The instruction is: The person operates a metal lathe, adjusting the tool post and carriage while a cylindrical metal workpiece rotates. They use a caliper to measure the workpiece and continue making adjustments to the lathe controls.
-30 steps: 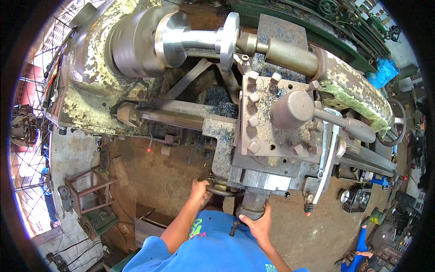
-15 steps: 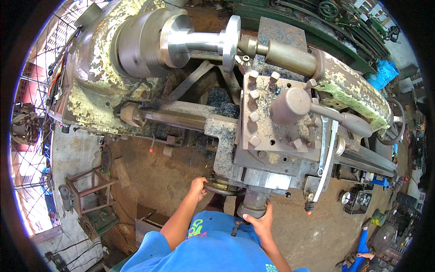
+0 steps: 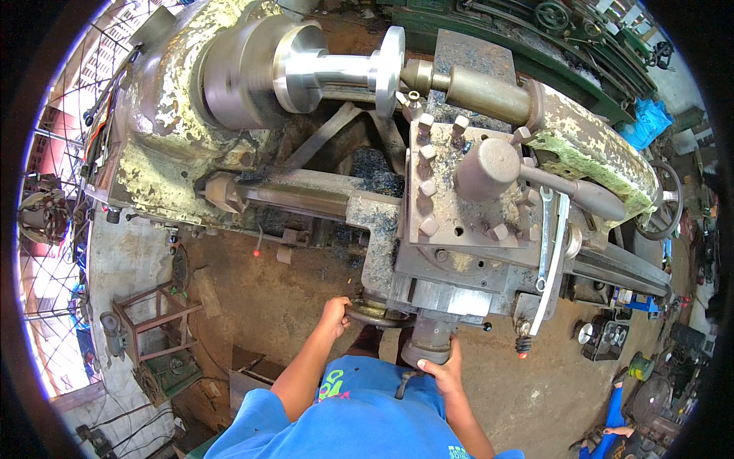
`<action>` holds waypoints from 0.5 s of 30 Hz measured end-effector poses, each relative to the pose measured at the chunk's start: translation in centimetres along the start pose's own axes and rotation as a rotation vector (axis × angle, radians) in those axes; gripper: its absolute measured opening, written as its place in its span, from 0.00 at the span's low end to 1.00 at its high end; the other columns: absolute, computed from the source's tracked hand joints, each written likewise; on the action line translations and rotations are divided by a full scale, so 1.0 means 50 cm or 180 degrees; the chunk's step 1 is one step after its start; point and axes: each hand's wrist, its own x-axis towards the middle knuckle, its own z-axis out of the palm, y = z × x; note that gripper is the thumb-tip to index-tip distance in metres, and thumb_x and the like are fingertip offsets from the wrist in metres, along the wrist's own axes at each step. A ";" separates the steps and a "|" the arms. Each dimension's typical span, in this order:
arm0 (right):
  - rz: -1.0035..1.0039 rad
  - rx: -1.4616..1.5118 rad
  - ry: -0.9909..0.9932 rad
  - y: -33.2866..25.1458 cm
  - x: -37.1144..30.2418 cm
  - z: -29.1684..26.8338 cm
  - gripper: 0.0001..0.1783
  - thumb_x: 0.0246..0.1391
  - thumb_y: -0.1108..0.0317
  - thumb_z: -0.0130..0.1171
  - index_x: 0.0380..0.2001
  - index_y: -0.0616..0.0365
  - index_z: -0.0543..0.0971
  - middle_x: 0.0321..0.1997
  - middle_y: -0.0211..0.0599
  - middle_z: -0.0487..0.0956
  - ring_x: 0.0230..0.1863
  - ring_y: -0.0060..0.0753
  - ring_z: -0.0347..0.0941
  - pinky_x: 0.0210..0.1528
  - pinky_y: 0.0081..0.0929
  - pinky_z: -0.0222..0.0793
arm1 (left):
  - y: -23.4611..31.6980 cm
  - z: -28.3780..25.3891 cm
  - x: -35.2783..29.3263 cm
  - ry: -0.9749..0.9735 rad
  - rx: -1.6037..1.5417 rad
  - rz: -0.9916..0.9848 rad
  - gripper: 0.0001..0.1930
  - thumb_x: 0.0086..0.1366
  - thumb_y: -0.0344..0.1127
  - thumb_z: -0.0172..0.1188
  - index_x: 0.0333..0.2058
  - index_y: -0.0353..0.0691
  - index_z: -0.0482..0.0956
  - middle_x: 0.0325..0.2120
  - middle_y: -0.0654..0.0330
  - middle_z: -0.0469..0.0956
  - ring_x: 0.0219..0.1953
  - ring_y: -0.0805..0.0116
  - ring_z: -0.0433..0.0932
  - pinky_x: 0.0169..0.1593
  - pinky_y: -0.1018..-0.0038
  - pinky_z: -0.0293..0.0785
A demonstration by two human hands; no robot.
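My left hand [image 3: 335, 317] is closed around the rim of a dark handwheel [image 3: 376, 316] at the front of the lathe carriage. My right hand [image 3: 445, 369] wraps the round metal collar [image 3: 425, 353] of the cross-slide, its thumb along the near side; its fingers are partly hidden. A small crank handle [image 3: 405, 380] sticks out from this collar toward my shirt. Beyond my hands, the square tool post [image 3: 466, 214] carries several bolts and a large clamp lever [image 3: 489, 170]. Its cutting tool [image 3: 405, 101] lies close to the flanged shiny metal workpiece [image 3: 336, 70].
A motion-blurred chuck [image 3: 241, 76] holds the workpiece at the left; the tailstock [image 3: 589, 145] stands at the right. A combination wrench [image 3: 545, 237] lies beside the tool post. A wooden frame [image 3: 160, 321] is on the floor at left, and a person's blue-clothed leg [image 3: 614, 409] shows at lower right.
The tool post and the wrench beside it have shifted slightly away from me. The small crank handle has turned a little. Both hands keep their places, and the chuck is blurred in both frames.
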 end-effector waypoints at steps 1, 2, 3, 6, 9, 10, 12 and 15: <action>-0.0022 -0.0034 -0.0007 0.000 0.001 0.000 0.58 0.26 0.67 0.76 0.62 0.69 0.56 0.54 0.49 0.72 0.55 0.41 0.71 0.58 0.36 0.67 | 0.000 -0.002 0.002 -0.0003 -0.0004 0.0011 0.04 0.56 0.32 0.54 0.26 0.42 0.68 0.16 0.64 0.58 0.10 0.73 0.54 0.16 0.72 0.49; -0.0045 -0.0069 -0.0013 0.001 0.001 -0.002 0.58 0.26 0.67 0.76 0.62 0.69 0.56 0.54 0.49 0.72 0.55 0.41 0.71 0.58 0.36 0.67 | 0.000 -0.003 0.004 0.0029 0.0006 0.0004 0.04 0.56 0.31 0.54 0.26 0.42 0.68 0.16 0.64 0.58 0.10 0.74 0.54 0.16 0.72 0.49; -0.0009 0.0010 -0.0029 0.003 0.001 -0.004 0.58 0.26 0.67 0.76 0.62 0.69 0.56 0.54 0.49 0.72 0.55 0.41 0.71 0.59 0.36 0.66 | 0.002 -0.004 0.005 0.0002 -0.0010 0.0013 0.04 0.56 0.31 0.54 0.26 0.42 0.68 0.16 0.64 0.58 0.10 0.74 0.54 0.16 0.72 0.49; 0.0053 0.0204 -0.0123 0.025 0.002 -0.021 0.56 0.28 0.67 0.74 0.63 0.68 0.56 0.54 0.47 0.72 0.55 0.41 0.71 0.58 0.36 0.66 | 0.007 -0.003 -0.004 -0.0033 -0.0041 0.0014 0.05 0.56 0.32 0.55 0.27 0.41 0.68 0.16 0.64 0.60 0.11 0.74 0.55 0.15 0.72 0.49; 0.0050 0.0636 -0.0173 0.075 0.015 -0.067 0.49 0.36 0.67 0.70 0.63 0.64 0.57 0.53 0.45 0.72 0.53 0.41 0.72 0.55 0.37 0.69 | 0.001 0.012 -0.031 -0.0043 0.0040 0.0176 0.09 0.56 0.32 0.56 0.34 0.38 0.66 0.17 0.62 0.62 0.11 0.74 0.58 0.14 0.73 0.52; 0.0066 0.0993 -0.0102 0.098 0.029 -0.089 0.45 0.41 0.66 0.68 0.62 0.61 0.58 0.53 0.45 0.72 0.51 0.42 0.74 0.53 0.37 0.71 | -0.009 0.022 -0.042 0.0065 0.0171 0.0306 0.13 0.56 0.32 0.56 0.37 0.37 0.65 0.18 0.61 0.63 0.11 0.73 0.59 0.13 0.74 0.53; 0.0031 0.0928 0.0679 0.145 0.079 -0.141 0.32 0.54 0.64 0.61 0.59 0.58 0.61 0.51 0.45 0.73 0.46 0.41 0.76 0.47 0.38 0.74 | -0.022 0.035 -0.056 0.0171 0.0472 0.0480 0.25 0.56 0.32 0.58 0.48 0.34 0.56 0.19 0.59 0.65 0.12 0.72 0.62 0.12 0.75 0.57; 0.0113 0.0333 0.2548 0.207 0.156 -0.219 0.18 0.65 0.62 0.52 0.53 0.59 0.64 0.40 0.43 0.77 0.32 0.35 0.79 0.33 0.33 0.75 | -0.026 0.029 -0.054 0.0009 0.0520 0.0400 0.24 0.57 0.34 0.58 0.48 0.35 0.56 0.21 0.57 0.66 0.13 0.72 0.64 0.12 0.75 0.57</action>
